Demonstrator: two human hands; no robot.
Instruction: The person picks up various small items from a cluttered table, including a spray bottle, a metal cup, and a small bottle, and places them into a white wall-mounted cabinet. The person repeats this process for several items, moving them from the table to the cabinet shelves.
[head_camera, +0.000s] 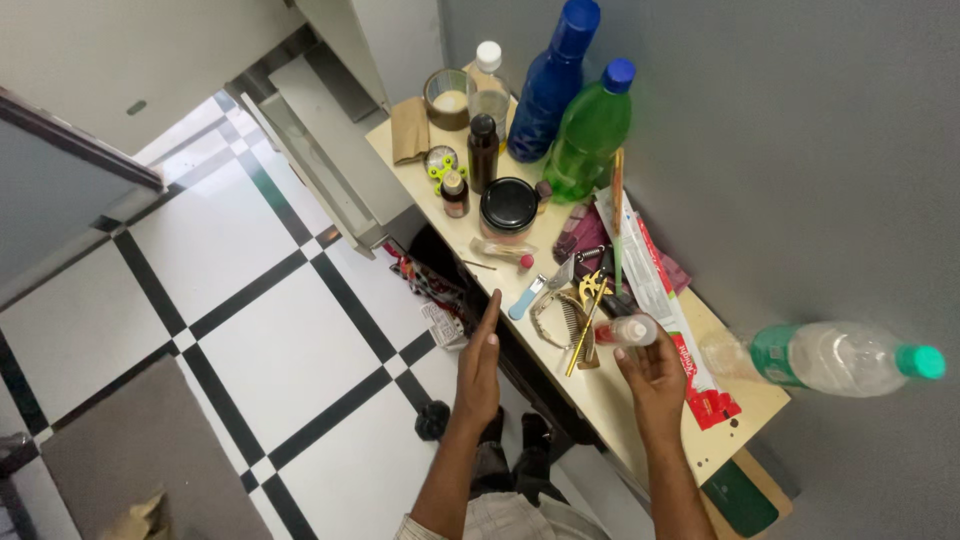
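One small clear bottle (628, 331) is gripped sideways by the right hand (655, 380), cap leftward, above the shelf (610, 400); the left hand (480, 365) is held flat, fingers released.

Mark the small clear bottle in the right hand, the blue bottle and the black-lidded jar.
small clear bottle (628, 330), head view, on its clear body beside the thumb.
blue bottle (550, 90), head view, on its mid body.
black-lidded jar (509, 204), head view, on the lid's centre.
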